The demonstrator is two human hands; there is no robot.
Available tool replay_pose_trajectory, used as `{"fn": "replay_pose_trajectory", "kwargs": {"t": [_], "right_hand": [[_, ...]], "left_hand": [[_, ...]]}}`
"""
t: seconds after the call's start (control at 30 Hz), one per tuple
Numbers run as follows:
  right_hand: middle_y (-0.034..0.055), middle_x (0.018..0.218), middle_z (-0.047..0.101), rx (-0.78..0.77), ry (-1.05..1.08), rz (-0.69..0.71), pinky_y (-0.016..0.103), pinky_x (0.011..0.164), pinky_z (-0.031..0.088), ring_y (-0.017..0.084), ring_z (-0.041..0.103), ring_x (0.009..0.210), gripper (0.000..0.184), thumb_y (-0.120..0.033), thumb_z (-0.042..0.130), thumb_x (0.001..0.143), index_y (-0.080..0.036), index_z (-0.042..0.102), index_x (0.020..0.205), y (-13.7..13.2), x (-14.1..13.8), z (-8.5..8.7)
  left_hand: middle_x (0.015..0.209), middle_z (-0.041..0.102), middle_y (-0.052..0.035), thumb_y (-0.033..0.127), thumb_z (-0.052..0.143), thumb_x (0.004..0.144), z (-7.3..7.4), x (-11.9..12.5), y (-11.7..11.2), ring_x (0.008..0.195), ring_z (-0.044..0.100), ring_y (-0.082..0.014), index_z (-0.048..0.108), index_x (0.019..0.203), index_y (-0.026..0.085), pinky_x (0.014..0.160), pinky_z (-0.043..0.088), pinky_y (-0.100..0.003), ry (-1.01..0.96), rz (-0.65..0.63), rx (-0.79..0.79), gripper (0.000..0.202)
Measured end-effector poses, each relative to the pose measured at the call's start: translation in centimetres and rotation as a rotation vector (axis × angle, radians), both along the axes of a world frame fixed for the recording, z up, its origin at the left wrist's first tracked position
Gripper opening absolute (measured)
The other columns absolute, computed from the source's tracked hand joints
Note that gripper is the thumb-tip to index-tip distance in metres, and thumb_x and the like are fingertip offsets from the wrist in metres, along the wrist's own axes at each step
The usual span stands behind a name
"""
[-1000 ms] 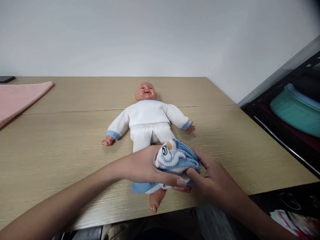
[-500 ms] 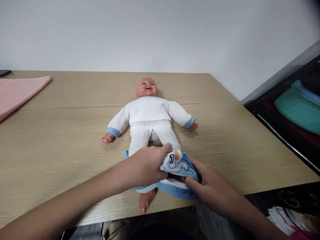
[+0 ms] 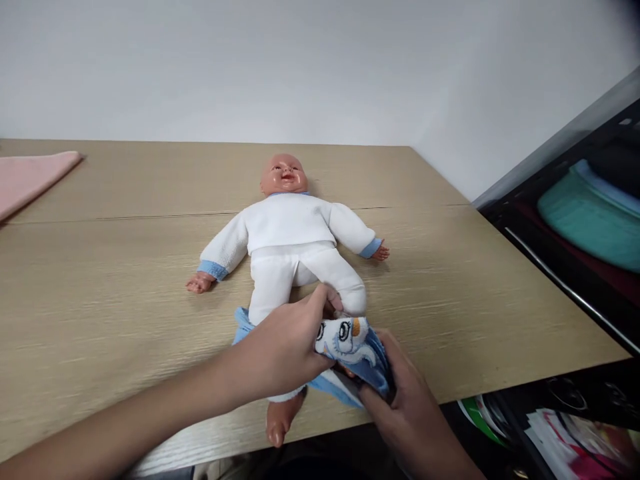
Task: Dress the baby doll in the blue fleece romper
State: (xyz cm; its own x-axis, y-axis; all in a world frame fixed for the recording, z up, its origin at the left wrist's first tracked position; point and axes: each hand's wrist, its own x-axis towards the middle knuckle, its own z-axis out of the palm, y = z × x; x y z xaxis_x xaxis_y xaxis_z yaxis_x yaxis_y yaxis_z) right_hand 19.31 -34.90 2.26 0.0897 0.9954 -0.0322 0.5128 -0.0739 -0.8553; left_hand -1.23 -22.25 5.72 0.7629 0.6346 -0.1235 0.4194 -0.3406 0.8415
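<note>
A baby doll (image 3: 293, 223) in a white top with blue cuffs lies on its back, head toward the wall. Blue and white doll trousers (image 3: 350, 343) with an embroidered face are bunched around its lower legs. One bare foot (image 3: 284, 420) pokes out past the hem near the table's front edge; the other is mostly hidden in the cloth. My left hand (image 3: 295, 340) is closed on the trousers' upper edge, its fingers beside the doll's knee. From the right, my right hand (image 3: 400, 393) grips the same garment, thumb at the opening and fingers behind the cloth.
The wooden table (image 3: 475, 293) meets a pale wall at the back. A folded pink cloth (image 3: 35, 177) lies at the far left. To the right stands a dark rack holding teal fabric (image 3: 590, 217); papers (image 3: 565, 440) and other items sit below the table's right side.
Both hands have drawn the trousers slightly toward me and left. The doll's leg on the right is more bent at the knee. The whole view has shifted a little.
</note>
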Motion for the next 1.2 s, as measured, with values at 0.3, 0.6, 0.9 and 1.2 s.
{"fn": "replay_pose_trajectory", "kwargs": {"t": [0.3,0.6,0.9,1.2], "right_hand": [[0.0034,0.126,0.062,0.284,0.015,0.043,0.027,0.095,0.063,0.021,0.071,0.118,0.033,-0.013,0.079,0.090,-0.033,0.069,0.115,0.5,0.4,-0.9],[0.0036,0.130,0.065,0.440,0.104,0.089,0.029,0.099,0.063,0.023,0.068,0.122,0.052,-0.017,0.088,0.087,-0.035,0.066,0.130,1.5,2.8,-2.0],[0.0040,0.121,0.082,-0.091,0.399,0.310,0.039,0.105,0.064,0.028,0.079,0.118,0.027,-0.031,0.079,0.101,-0.029,0.073,0.127,5.6,6.4,-0.3],[0.0084,0.148,0.076,-0.096,0.223,0.475,0.050,0.119,0.058,0.035,0.071,0.139,0.068,-0.050,0.091,0.090,-0.034,0.068,0.152,8.2,9.5,1.3]], "left_hand": [[0.102,0.068,0.0018,0.020,0.072,0.091,0.5,-0.4,1.0,0.089,0.066,-0.0209,0.050,0.121,0.025,0.079,0.049,-0.035,-0.098,0.005,-0.140,0.038],[0.097,0.064,0.0047,0.013,0.080,0.080,1.2,-0.8,1.4,0.084,0.061,-0.0168,0.057,0.114,0.023,0.074,0.047,-0.030,-0.131,-0.040,-0.159,0.043],[0.102,0.069,0.0000,0.021,0.087,0.089,2.0,-1.1,2.7,0.101,0.065,-0.0213,0.078,0.101,0.022,0.088,0.051,-0.031,-0.169,-0.132,-0.128,0.015],[0.113,0.074,-0.0007,0.050,0.088,0.096,2.3,-1.0,2.0,0.105,0.067,-0.0241,0.073,0.119,0.024,0.090,0.052,-0.034,-0.128,-0.058,-0.152,0.038]]}}
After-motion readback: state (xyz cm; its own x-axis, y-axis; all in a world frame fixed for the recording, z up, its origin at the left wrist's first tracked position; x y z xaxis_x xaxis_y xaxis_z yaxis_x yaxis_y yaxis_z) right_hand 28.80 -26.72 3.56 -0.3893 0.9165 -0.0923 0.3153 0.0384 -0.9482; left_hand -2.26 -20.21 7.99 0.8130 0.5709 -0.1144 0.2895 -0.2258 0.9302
